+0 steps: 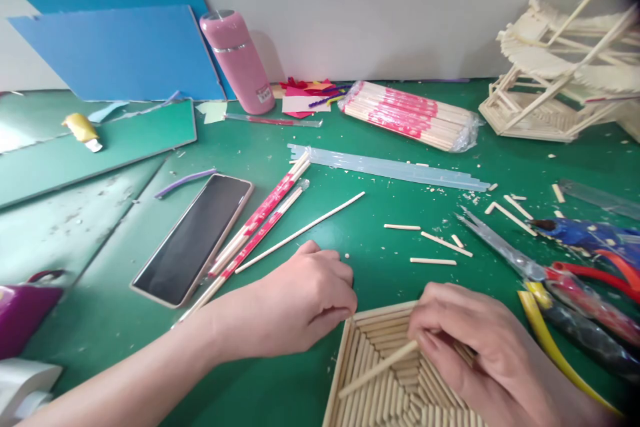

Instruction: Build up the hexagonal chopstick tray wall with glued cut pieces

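The fingers of the right hand are closed narrowly around a loose wooden stick, which lies slanted across a square panel of glued sticks at the bottom edge of the view. The left hand is curled, its fingertips pressing on the upper left corner of this panel; whether it pinches something there I cannot tell. Both forearms come in from the bottom, the left one long and diagonal, the right one short. Just above the hands, short cut stick pieces are scattered on the green mat. To the right lie scissors with red handles, a blue glue gun and a yellow cable, close beside the right hand. To the left of the left hand are wrapped chopsticks, one bare long stick and a dark phone. Farther back are clear glue sticks, a pack of chopsticks, a pink bottle, blue boards and a stick model at the far right.
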`<state>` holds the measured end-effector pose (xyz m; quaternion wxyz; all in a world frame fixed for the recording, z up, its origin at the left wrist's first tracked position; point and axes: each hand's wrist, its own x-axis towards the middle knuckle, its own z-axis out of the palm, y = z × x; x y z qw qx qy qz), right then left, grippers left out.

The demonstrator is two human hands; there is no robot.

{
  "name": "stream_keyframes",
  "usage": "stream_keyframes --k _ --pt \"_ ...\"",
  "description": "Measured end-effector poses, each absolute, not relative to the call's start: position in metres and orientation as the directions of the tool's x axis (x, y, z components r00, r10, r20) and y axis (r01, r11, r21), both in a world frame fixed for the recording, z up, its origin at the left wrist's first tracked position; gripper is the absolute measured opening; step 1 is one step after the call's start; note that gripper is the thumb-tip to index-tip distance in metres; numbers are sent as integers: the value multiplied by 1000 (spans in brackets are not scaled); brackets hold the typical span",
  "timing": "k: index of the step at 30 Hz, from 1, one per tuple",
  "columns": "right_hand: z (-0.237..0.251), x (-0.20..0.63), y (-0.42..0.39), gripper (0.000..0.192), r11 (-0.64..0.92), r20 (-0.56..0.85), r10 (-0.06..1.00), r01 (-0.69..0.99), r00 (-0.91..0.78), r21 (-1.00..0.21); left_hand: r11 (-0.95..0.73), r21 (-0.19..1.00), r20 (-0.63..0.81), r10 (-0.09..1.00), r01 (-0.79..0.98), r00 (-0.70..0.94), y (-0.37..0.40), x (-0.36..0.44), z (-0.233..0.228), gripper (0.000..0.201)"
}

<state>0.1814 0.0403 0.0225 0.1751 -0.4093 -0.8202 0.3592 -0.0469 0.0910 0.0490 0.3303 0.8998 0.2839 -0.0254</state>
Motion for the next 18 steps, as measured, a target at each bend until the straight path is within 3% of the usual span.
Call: stream_keyframes --k 5,11,14,18 --pt "24 182 41 14 393 -19 792 533 -610 -749 -589 564 -214 572 578 792 90 -45 45 17" --pt "26 181 41 19 316 -36 818 501 -574 -806 -386 500 -93 866 775 491 94 -57 44 14" --pt "27 181 41 21 314 -27 818 486 -575 -816 -356 409 -97 899 840 428 88 -71 51 17" --pt "29 181 41 23 281 -67 813 490 -578 -825 -424 371 -70 874 826 480 62 -90 61 18"
